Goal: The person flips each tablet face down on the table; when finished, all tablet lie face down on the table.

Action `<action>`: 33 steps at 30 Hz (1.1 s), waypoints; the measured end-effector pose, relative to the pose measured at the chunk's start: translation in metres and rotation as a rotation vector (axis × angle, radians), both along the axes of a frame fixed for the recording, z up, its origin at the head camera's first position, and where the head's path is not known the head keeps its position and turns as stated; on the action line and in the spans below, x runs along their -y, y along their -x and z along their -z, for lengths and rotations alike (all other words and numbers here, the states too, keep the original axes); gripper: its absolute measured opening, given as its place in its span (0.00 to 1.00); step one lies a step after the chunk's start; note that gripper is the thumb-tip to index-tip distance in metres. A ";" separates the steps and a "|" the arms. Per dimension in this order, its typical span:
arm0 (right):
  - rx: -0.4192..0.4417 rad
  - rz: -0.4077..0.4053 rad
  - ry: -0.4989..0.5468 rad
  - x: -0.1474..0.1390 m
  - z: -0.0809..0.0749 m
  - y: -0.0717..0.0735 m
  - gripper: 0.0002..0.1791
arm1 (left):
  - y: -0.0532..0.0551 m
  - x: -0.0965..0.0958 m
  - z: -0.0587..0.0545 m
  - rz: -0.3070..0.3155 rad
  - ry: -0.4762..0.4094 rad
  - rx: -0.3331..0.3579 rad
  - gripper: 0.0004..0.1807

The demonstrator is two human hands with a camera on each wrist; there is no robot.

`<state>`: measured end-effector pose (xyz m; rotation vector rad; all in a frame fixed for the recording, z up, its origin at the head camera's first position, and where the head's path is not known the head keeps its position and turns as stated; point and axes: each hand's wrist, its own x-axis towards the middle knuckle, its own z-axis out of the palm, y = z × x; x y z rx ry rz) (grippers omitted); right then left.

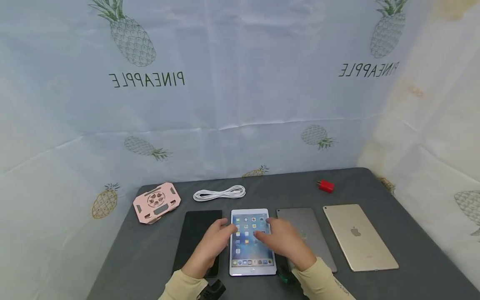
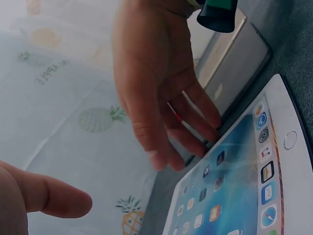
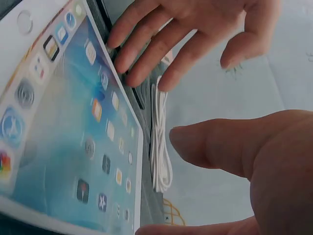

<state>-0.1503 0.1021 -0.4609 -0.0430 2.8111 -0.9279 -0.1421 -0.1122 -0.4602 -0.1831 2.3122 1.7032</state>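
Note:
A white-fronted tablet (image 1: pixel 245 250) lies face up in the middle of the table, its screen lit with rows of app icons. Beside its left edge is my left hand (image 1: pixel 211 246), fingers loosely extended and thumb raised. My right hand (image 1: pixel 286 239) is at the opposite edge, with its thumb over the screen in the head view. In the left wrist view, the right hand's fingertips (image 2: pixel 211 139) come right to the tablet's edge. The right wrist view shows the left hand's fingers (image 3: pixel 146 54) spread along the other side. Neither hand grips anything.
A dark tablet (image 1: pixel 189 237) lies left of the lit one. To the right are a grey tablet (image 1: pixel 300 216), partly under my right hand, and a gold tablet (image 1: pixel 360 241). Farther back sit a pink case (image 1: pixel 165 199), a coiled white cable (image 1: pixel 221 193) and a red plug (image 1: pixel 325 186).

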 end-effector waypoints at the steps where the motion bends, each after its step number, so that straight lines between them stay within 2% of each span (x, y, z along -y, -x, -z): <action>1: 0.001 -0.001 0.000 0.002 0.000 0.000 0.39 | 0.000 0.000 0.000 0.005 -0.002 0.007 0.41; 9: 0.011 -0.002 -0.004 0.001 0.004 -0.002 0.39 | -0.002 -0.001 -0.002 0.044 -0.021 0.054 0.42; 14: 0.011 -0.025 0.010 0.003 0.003 -0.003 0.39 | -0.001 0.002 0.002 0.042 -0.013 0.051 0.41; 20: 0.010 -0.011 0.005 0.004 0.003 -0.003 0.37 | 0.001 0.003 0.004 0.067 -0.011 0.045 0.40; 33: -0.032 -0.011 0.013 0.004 0.005 -0.001 0.35 | 0.003 0.002 0.004 0.041 -0.050 0.051 0.38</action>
